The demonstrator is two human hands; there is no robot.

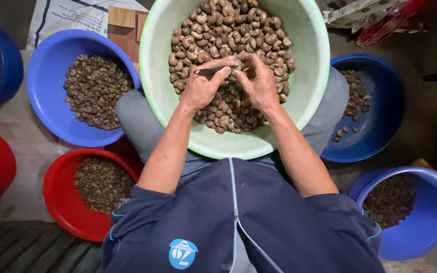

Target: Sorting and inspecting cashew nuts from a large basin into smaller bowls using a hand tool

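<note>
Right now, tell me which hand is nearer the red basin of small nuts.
Left. The left hand is over the green bowl, on the red basin's side; the right hand is farther across.

A wide basin (309, 65) of nuts (228, 30) rests on the seated person's lap, both hands meeting over the heap: the left hand (204, 86) touching the right hand (259, 83), a thin tool (213, 71) between them. To the left, on the floor, one bowl (46, 76) of nuts lies beyond another bowl (59, 202) nearer the person; two more sit at the far left edge. To the right, one bowl (380, 126) lies beyond a nearer bowl (431, 212).
</note>
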